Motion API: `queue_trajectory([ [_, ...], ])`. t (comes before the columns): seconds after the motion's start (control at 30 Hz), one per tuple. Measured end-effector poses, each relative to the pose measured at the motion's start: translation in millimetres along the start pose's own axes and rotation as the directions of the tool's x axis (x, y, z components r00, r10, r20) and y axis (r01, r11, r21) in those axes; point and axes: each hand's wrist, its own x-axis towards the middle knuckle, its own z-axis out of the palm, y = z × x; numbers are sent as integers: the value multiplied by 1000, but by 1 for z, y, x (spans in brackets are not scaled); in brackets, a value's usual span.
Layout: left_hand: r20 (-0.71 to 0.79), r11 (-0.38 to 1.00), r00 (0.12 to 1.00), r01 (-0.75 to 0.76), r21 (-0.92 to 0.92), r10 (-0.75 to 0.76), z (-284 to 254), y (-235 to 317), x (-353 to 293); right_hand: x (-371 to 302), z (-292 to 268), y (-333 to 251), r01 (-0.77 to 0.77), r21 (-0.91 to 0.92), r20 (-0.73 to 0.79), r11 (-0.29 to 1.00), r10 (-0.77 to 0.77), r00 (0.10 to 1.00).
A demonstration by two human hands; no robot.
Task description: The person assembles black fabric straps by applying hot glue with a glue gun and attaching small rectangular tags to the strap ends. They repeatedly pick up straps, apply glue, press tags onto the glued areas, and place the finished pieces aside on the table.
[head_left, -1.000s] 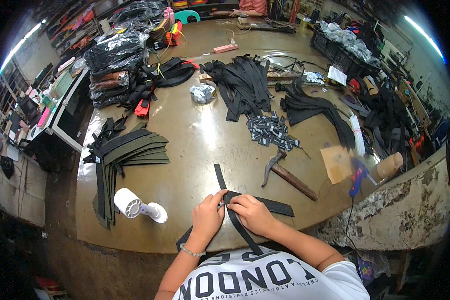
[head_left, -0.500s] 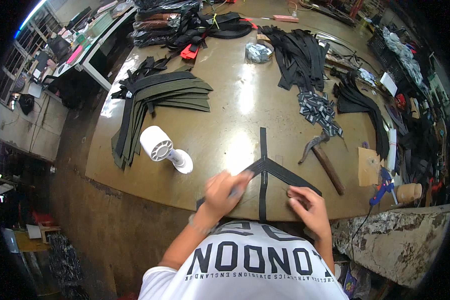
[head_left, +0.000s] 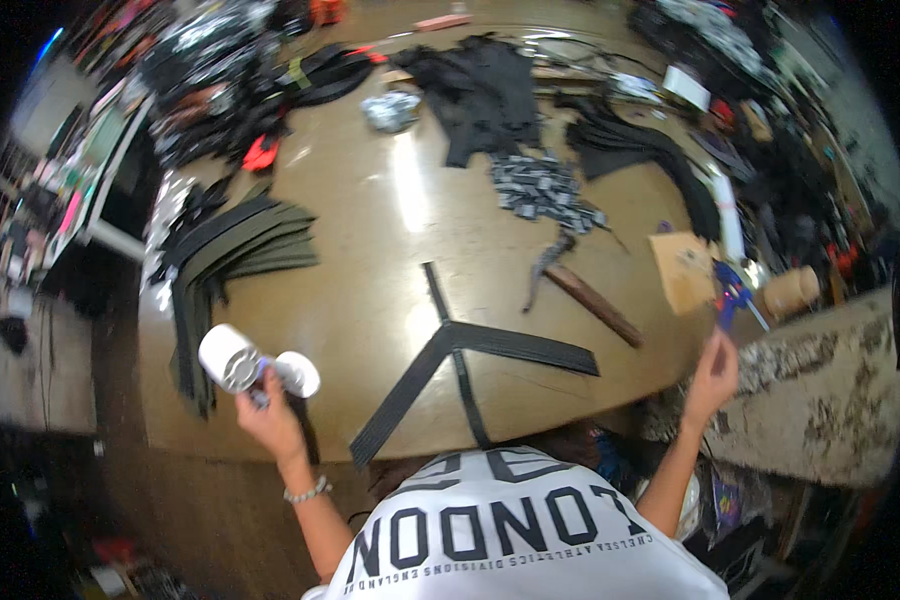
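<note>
A white handheld fan (head_left: pixel 226 358) with a round base stands at the table's left front. My left hand (head_left: pixel 274 422) has its fingers closed round the fan's neck. At the right edge of the table, my right hand (head_left: pixel 712 380) reaches out, fingers closed on the lower end of a blue glue gun (head_left: pixel 732 286). Between my hands lies a bent black webbing piece (head_left: pixel 520 344), shaped like a wide inverted V. A narrow black strip (head_left: pixel 468 402) crosses under its bend, one end pointing away from me, the other at the table's near edge.
A wooden-handled hammer (head_left: pixel 595 308) lies right of centre, below a heap of small dark tags (head_left: pixel 542 190). Stacked olive and black strips (head_left: pixel 260 240) sit at left. Black strips (head_left: pixel 485 95) and a tan card (head_left: pixel 682 270) lie farther right.
Both hands have left the webbing piece: the left went to the fan, the right to the glue gun. The view has swung right.
</note>
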Motion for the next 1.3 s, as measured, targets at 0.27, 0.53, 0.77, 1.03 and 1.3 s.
queue_trajectory([
  [0.27, 11, 998, 999, 39, 52, -40, -10, -14, 4, 36, -2, 57, -242, 87, -73, 966, 248, 966],
  [0.53, -6, 954, 990, 138, 266, -142, 7, 41, -49, 80, 16, 48, -200, -191, 44, 961, 212, 976],
  [0.77, 600, 904, 780, -371, 210, 181, 77, 73, -74, 82, 25, -59, 57, -467, 422, 882, 166, 892],
  [1.03, 700, 822, 701, -473, 317, 134, 84, 61, -58, -1, 101, -160, 102, 336, 880, 936, -350, 321],
  [1.3, 665, 819, 714, -506, 271, 221, 86, 52, -62, -6, 149, -160, 252, 318, 882, 914, -382, 275],
])
